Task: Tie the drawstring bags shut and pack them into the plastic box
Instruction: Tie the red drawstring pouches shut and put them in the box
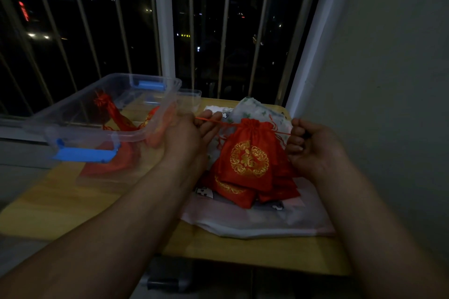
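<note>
A red drawstring bag [247, 158] with a gold round emblem hangs upright between my hands, its mouth gathered tight. My left hand [192, 133] pinches the red cord pulled out to the left. My right hand [313, 145] is curled round the cord on the right side. Beneath it lie several more red bags [274, 189] in a pile. The clear plastic box [155, 126] with blue latches stands at the left and holds tied red bags [114, 114].
Everything rests on a small wooden table [60, 204] by a barred window. White plastic wrapping [257, 223] lies under the pile, with a patterned white cloth [255, 110] behind. A wall rises close on the right.
</note>
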